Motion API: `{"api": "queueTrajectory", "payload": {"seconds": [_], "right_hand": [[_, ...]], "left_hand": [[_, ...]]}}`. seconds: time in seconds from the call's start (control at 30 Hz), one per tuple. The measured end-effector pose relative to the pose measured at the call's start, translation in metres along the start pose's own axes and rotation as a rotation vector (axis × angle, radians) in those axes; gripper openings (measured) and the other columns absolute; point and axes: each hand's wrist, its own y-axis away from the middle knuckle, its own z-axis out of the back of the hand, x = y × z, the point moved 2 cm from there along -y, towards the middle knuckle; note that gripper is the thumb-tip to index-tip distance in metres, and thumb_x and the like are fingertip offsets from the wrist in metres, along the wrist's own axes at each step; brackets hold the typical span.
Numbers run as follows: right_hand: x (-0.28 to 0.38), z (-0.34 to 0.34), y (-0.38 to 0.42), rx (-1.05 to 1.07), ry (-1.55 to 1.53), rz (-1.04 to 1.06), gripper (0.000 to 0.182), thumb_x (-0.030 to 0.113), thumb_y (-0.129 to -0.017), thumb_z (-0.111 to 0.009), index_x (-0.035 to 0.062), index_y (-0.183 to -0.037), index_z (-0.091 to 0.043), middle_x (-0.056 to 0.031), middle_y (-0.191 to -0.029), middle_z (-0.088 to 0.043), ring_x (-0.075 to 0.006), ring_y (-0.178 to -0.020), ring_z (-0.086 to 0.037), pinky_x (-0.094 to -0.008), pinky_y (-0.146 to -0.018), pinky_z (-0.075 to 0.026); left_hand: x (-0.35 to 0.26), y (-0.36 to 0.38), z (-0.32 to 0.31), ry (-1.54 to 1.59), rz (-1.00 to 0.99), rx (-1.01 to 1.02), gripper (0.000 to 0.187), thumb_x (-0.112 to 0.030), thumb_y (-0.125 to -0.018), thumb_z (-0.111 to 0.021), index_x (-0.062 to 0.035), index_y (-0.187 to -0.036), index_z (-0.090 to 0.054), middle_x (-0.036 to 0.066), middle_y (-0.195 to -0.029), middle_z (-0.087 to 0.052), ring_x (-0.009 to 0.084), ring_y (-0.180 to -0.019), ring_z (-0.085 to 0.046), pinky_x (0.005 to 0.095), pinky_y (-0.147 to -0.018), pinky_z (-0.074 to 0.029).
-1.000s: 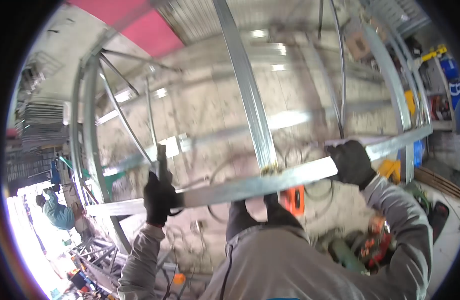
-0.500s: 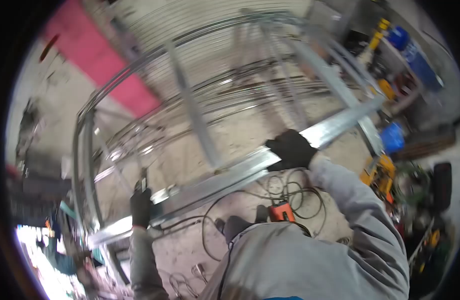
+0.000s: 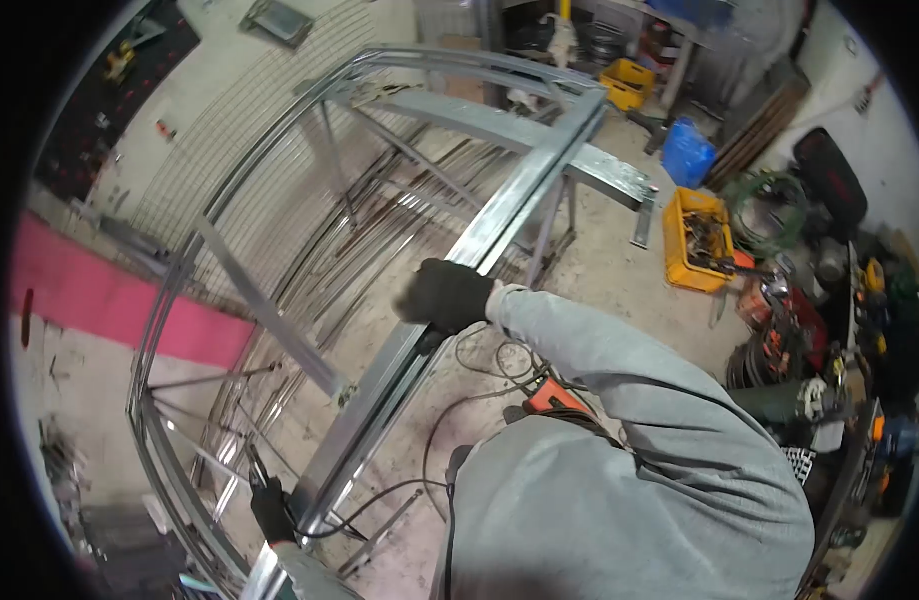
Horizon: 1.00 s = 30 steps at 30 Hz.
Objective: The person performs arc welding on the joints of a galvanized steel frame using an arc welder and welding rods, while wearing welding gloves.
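Note:
A large silver metal frame point(image 3: 502, 215) of welded-looking bars stretches diagonally from the lower left to the upper right. My right hand point(image 3: 446, 298), in a black glove, is closed round its near bar at about the middle. Near the lower-left end of that bar, my left hand point(image 3: 273, 512), also gloved in black, is wrapped round a thin dark tool with a cable, like a welding holder point(image 3: 255, 464). The tool points up and away from me. A short flat cross bar point(image 3: 270, 310) joins the outer curved rail and the near bar.
Yellow crates point(image 3: 698, 240) with metal parts stand at right, by a blue bag point(image 3: 688, 150). An orange device point(image 3: 558, 396) with looping cables lies near my feet. A pink strip point(image 3: 130, 290) crosses the floor at left. Metal rods point(image 3: 370, 245) lie beneath the frame.
The view has turned, so the frame now runs more steeply and the yellow crates show fully. My right hand still grips the near bar, and my left hand still holds the tool.

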Motion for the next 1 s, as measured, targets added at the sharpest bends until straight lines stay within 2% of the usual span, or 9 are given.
{"api": "queueTrajectory", "payload": {"seconds": [0.2, 0.27, 0.3, 0.4, 0.53, 0.67, 0.73, 0.87, 1.0], "right_hand": [[0.004, -0.005, -0.008, -0.006, -0.039, 0.014, 0.063, 0.069, -0.072, -0.076, 0.0113, -0.095, -0.062, -0.0088, -0.079, -0.063, -0.0312, -0.077, -0.064, -0.0462, -0.074, -0.047], [0.007, 0.0, -0.011, -0.012, -0.049, 0.009, 0.065, 0.068, -0.072, -0.076, 0.0099, -0.098, -0.063, -0.0096, -0.079, -0.063, -0.033, -0.076, -0.063, -0.0468, -0.075, -0.047], [0.009, 0.001, -0.014, 0.002, -0.033, 0.055, 0.066, 0.068, -0.072, -0.076, 0.0096, -0.1, -0.063, -0.0096, -0.079, -0.063, -0.0326, -0.076, -0.064, -0.0467, -0.076, -0.047], [0.011, -0.002, -0.018, 0.012, -0.011, 0.01, 0.066, 0.069, -0.072, -0.076, 0.0099, -0.1, -0.065, -0.0095, -0.081, -0.063, -0.0309, -0.077, -0.064, -0.0455, -0.077, -0.047], [0.011, -0.005, -0.017, -0.031, 0.015, 0.018, 0.068, 0.071, -0.072, -0.074, 0.01, -0.101, -0.065, -0.0096, -0.081, -0.063, -0.0306, -0.077, -0.064, -0.0452, -0.076, -0.047], [0.005, -0.009, -0.011, -0.043, -0.035, 0.029, 0.068, 0.072, -0.072, -0.073, 0.0104, -0.101, -0.065, -0.0091, -0.081, -0.063, -0.0309, -0.076, -0.064, -0.0448, -0.075, -0.047], [0.004, -0.005, -0.01, -0.007, -0.006, 0.046, 0.066, 0.07, -0.072, -0.074, 0.0107, -0.099, -0.063, -0.0085, -0.079, -0.063, -0.0313, -0.075, -0.065, -0.0445, -0.074, -0.047], [0.005, 0.002, -0.009, -0.039, -0.019, 0.036, 0.062, 0.068, -0.079, -0.07, 0.0098, -0.097, -0.062, -0.0079, -0.075, -0.06, -0.031, -0.072, -0.063, -0.0423, -0.071, -0.047], [0.006, -0.002, -0.011, -0.035, -0.004, 0.027, 0.061, 0.068, -0.078, -0.072, 0.0108, -0.096, -0.062, -0.0077, -0.076, -0.062, -0.0305, -0.073, -0.064, -0.0431, -0.071, -0.048]], "left_hand": [[-0.02, 0.005, 0.001, -0.658, -0.516, 0.031, 0.04, -0.022, -0.093, -0.06, -0.0036, -0.128, -0.061, 0.015, -0.09, -0.063, 0.0263, -0.07, -0.061, 0.0402, -0.062, -0.047], [-0.026, 0.011, -0.002, -0.537, -0.364, 0.033, 0.037, -0.023, -0.092, -0.06, -0.0015, -0.121, -0.064, 0.022, -0.1, -0.069, 0.0332, -0.076, -0.069, 0.0437, -0.067, -0.052], [-0.041, 0.021, -0.005, -0.34, -0.152, -0.025, 0.036, -0.027, -0.09, -0.063, -0.0006, -0.115, -0.064, 0.019, -0.088, -0.069, 0.0305, -0.073, -0.069, 0.0429, -0.065, -0.052], [-0.025, 0.013, -0.001, -0.289, -0.074, -0.019, 0.041, -0.034, -0.089, -0.065, -0.0003, -0.113, -0.065, 0.01, -0.072, -0.065, 0.0198, -0.064, -0.062, 0.0379, -0.061, -0.048], [-0.009, 0.009, 0.006, -0.313, -0.231, -0.045, 0.041, -0.032, -0.089, -0.065, -0.0009, -0.116, -0.065, 0.009, -0.072, -0.065, 0.0189, -0.063, -0.062, 0.0376, -0.06, -0.048], [-0.027, 0.015, -0.01, -0.146, -0.118, -0.093, 0.026, -0.028, -0.091, -0.064, -0.0033, -0.084, -0.064, 0.007, -0.069, -0.058, 0.02, -0.062, -0.058, 0.0393, -0.059, -0.045], [-0.03, 0.017, -0.012, -0.155, -0.275, -0.108, 0.024, -0.028, -0.089, -0.067, -0.0061, -0.082, -0.064, -0.001, -0.063, -0.054, 0.0116, -0.058, -0.052, 0.0328, -0.056, -0.041], [-0.029, 0.014, -0.007, -0.212, -0.014, -0.079, 0.027, -0.028, -0.089, -0.063, -0.0012, -0.087, -0.063, 0.01, -0.066, -0.058, 0.0199, -0.059, -0.058, 0.0386, -0.056, -0.045], [-0.031, 0.02, -0.005, -0.155, 0.032, -0.093, 0.031, -0.032, -0.089, -0.065, -0.0011, -0.087, -0.064, 0.007, -0.063, -0.056, 0.0195, -0.055, -0.055, 0.0378, -0.053, -0.042]]}}
